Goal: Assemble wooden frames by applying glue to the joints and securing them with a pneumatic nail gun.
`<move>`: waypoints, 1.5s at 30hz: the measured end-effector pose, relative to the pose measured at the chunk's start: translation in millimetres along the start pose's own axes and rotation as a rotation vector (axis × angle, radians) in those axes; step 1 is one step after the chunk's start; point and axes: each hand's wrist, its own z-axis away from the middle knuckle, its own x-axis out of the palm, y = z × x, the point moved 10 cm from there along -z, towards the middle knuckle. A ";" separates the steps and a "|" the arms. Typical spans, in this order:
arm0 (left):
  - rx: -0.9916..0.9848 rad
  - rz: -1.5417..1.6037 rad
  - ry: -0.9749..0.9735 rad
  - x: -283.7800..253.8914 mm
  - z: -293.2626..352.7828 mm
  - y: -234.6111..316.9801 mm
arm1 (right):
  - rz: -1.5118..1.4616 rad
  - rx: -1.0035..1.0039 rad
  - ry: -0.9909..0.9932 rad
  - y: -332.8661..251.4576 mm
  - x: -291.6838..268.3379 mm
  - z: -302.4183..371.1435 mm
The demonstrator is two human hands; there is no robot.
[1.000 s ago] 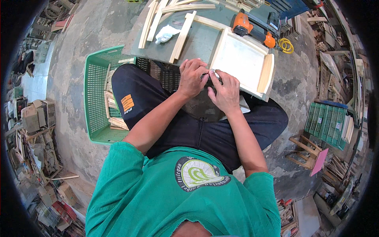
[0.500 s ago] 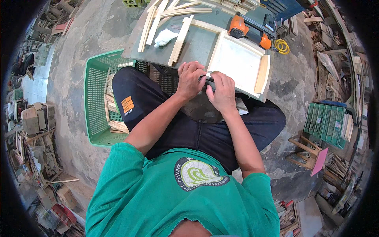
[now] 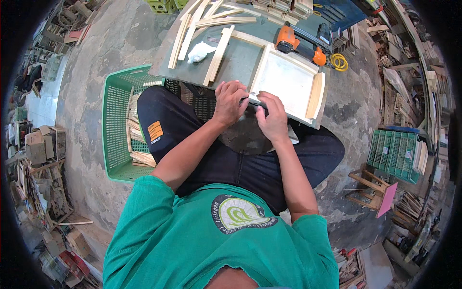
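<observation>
At the near edge of the table, my left hand (image 3: 230, 102) and my right hand (image 3: 273, 115) face each other with bent fingers. Both close on a small whitish and dark piece (image 3: 254, 100) between them; its kind is hidden by the fingers. Right behind it lies a wooden frame (image 3: 260, 67) with a white panel (image 3: 288, 79) inside. A light wood strip (image 3: 315, 96) runs along the frame's right side. Left of the frame, a longer strip (image 3: 219, 57) points toward me and joins a crosspiece at its far end.
An orange and black power tool (image 3: 287, 38) lies behind the frame, with a coiled yellow hose (image 3: 339, 62) beside it. Several loose wood strips (image 3: 192, 30) and a white crumpled wad (image 3: 200, 52) are on the table's left. A green crate (image 3: 111, 125) of wood pieces stands by my left leg.
The view has shifted slightly, so the table and frame appear a little lower and to the left. Both hands stay at the table edge around the small piece, their fingers slightly shifted.
</observation>
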 end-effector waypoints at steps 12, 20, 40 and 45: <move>0.057 -0.027 -0.057 -2.0 -3.8 -0.1 | 0.187 0.083 0.144 89.6 -89.5 -132.8; 0.164 -0.078 -0.247 -5.3 -29.5 3.1 | 0.696 0.344 -0.498 201.3 -47.0 -188.1; 0.262 0.142 -0.420 4.0 -50.6 5.3 | 0.759 0.164 -0.494 43.6 -176.4 -94.1; 0.240 0.084 -0.467 11.4 -49.4 3.1 | 0.586 0.118 -0.408 -33.9 -162.9 6.9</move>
